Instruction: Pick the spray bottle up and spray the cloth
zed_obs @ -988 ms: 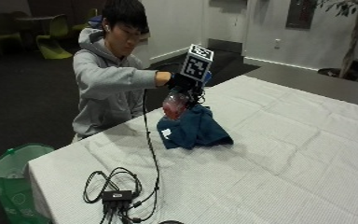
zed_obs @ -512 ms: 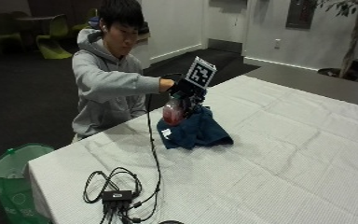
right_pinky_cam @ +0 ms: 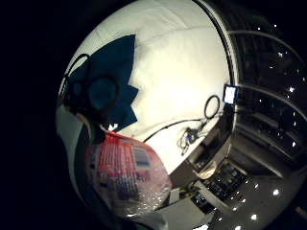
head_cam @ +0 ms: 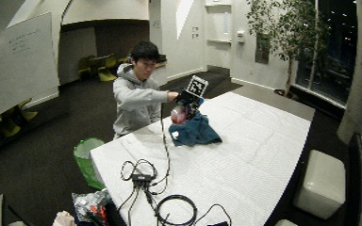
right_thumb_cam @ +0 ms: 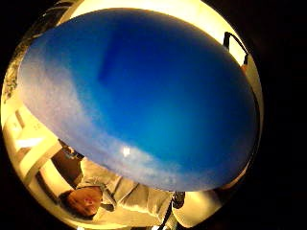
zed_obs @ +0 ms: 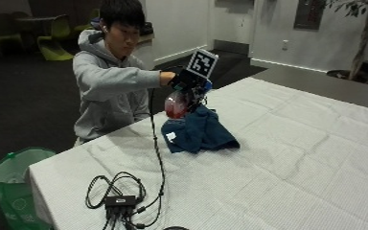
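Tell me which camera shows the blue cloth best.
The outside view: the blue cloth lies bunched on the table, whole. The wide outside view shows it smaller; the little finger palm view shows part; the thumb view is filled with blue, unidentifiable.

Dim room, table point(zed_obs: 311, 158) lit pale from above, soft shadow beside cloth point(zed_obs: 200, 134), bottle point(right_thumb_cam: 144, 96) a blurred blue mass at the palm

The hand point(zed_obs: 187, 79) is above the table point(zed_obs: 311, 143), with the bottle point(zed_obs: 176, 104) hanging directly under it. The cloth point(zed_obs: 199, 133) lies on the table just below the hand, touching the bottle. A bin point(zed_obs: 8, 184) stands on the floor well beyond, off the table's corner.
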{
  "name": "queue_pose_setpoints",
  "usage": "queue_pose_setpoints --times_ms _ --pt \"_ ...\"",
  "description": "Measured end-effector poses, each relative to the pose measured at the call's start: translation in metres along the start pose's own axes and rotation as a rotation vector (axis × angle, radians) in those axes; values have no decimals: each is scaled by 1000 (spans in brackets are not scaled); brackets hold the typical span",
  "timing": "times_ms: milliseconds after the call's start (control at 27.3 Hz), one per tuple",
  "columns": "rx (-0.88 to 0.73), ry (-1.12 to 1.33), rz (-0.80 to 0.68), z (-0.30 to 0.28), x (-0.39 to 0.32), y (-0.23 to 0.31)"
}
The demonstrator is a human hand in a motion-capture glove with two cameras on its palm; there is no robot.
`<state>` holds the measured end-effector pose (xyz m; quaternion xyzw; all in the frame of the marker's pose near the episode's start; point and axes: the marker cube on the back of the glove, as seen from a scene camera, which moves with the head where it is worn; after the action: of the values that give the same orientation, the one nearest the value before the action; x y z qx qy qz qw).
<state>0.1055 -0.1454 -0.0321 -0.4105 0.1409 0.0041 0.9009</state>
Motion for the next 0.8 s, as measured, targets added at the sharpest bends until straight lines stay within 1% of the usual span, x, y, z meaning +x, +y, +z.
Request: queue_pose_setpoints --times_ms 146,329,439,476,549,622,695,805 --pt "17 -27 -32 -2 -1 5" --pt "18 -76 35 7 -9 -4" --pt "2 0 0 20 -10 -11" --pt "0 35 18 25 -11 -15" --pt "4 69 98 31 -15 -24" --pt "25 31 158 30 -21 -32" --pt "69 -25 155 22 -27 -34" --pt "177 -104 151 0 -43 -33"
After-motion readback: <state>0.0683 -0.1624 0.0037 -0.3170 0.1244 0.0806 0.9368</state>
